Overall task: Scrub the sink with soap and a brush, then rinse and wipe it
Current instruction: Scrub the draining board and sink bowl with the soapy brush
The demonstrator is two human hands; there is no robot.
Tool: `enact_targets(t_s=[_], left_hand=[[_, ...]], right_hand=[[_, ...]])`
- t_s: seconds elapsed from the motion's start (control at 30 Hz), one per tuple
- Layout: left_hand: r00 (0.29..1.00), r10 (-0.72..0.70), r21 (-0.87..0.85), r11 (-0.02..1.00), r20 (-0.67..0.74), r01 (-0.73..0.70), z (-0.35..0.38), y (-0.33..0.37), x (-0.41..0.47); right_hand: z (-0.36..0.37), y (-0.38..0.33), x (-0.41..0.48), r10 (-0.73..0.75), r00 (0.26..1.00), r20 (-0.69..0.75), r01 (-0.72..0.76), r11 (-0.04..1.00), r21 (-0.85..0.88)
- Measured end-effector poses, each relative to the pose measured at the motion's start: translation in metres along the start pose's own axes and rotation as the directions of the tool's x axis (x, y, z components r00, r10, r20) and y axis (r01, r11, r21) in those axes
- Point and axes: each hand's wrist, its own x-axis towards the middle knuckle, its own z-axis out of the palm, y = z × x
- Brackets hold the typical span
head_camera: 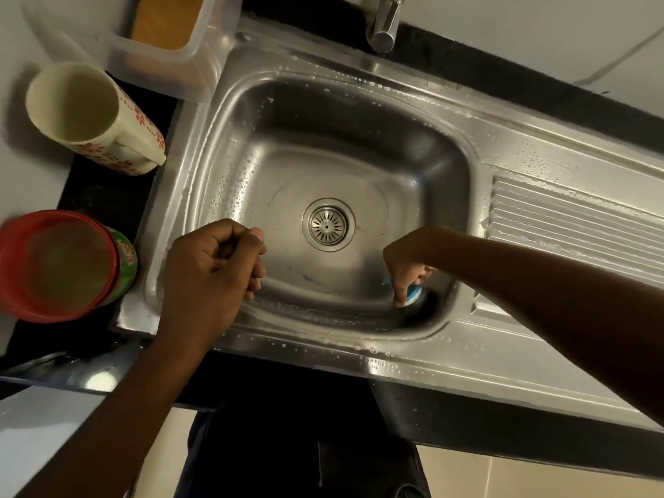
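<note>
Scrubbing looks underway: right hand [407,267] grips the brush [413,294] at the sink's [359,98] five o'clock corner, left hand [212,267] fingers curled empty; rinsing and wiping remain.

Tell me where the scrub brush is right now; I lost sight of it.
In the head view, the blue brush is in the right hand, against the sink's near-right basin corner.

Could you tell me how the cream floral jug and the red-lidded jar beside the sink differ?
The cream floral jug is open-topped with a handle and red flower prints; the red-lidded jar is closed by a red lid over a green label. The jug stands farther back, near the clear plastic container; the jar stands nearer the person, by the left hand. Both stand on the dark counter left of the sink.
</note>
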Motion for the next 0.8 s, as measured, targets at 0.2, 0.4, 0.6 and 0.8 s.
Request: enact_targets(t_s=[0.2, 0.4, 0.6, 0.8], left_hand=[[0.999, 0.016, 0.012, 1.000, -0.038, -0.015, -0.006, -0.004, -0.004], [0.999, 0.022, 0.018, 1.000, -0.048, -0.021, -0.012, -0.001, -0.016], [0.999, 0.015, -0.018, 1.000, -0.048, -0.016, -0.021, 0.002, -0.030], [0.998, 0.039, -0.002, 0.999, -0.055, -0.040, -0.040, 0.009, -0.043]], right_hand=[[-0.010, -0.009, 0.004, 0.054, 0.971, -0.233, -0.130, 0.937, -0.324], [-0.023, 0.005, -0.015, 0.096, 0.921, -0.379, -0.238, 0.907, -0.348], [0.011, -0.026, -0.019, 0.027, 0.980, -0.195, -0.082, 0.956, -0.282], [-0.004, -0.015, -0.043, 0.067, 0.992, -0.109, -0.085, 0.982, -0.171]])
